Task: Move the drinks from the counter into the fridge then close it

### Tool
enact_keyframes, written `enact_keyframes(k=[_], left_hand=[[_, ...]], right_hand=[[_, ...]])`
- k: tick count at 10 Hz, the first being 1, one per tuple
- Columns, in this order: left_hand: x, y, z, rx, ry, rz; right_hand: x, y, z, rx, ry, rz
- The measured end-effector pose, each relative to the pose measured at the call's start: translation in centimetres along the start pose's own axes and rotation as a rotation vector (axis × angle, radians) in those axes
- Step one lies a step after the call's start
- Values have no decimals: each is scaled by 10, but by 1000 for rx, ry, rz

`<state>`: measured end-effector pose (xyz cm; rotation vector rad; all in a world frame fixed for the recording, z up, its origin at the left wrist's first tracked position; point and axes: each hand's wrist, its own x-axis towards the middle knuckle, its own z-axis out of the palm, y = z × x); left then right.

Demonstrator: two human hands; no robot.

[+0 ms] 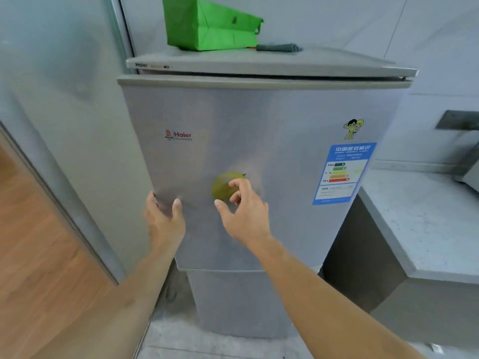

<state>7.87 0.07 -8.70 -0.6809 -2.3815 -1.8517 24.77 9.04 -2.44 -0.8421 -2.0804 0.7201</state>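
Observation:
The silver fridge's upper door (259,120) fills the middle of the view, with a thin dark gap under the fridge top. My left hand (164,218) grips the door's left edge, fingers round the side and thumb on the front. My right hand (246,211) hovers at the door's middle with loosely curled fingers that hold nothing, its fingertips at a round yellow-green sticker or magnet (221,187). No drinks are in view.
A green bag (207,24) and a grey cloth (280,47) lie on top of the fridge. A pale stone counter (427,218) stands to the right. The lower fridge door (241,301) is below, and a grey wall panel (64,125) is on the left.

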Motion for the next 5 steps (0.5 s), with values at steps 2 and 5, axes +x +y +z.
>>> enact_keyframes(k=[2, 5], left_hand=[[47, -2, 16, -11, -247, -11], [47, -21, 7, -294, -300, -133]], right_hand=[[25, -9, 10, -103, 9, 141], [18, -17, -8, 20, -53, 204]])
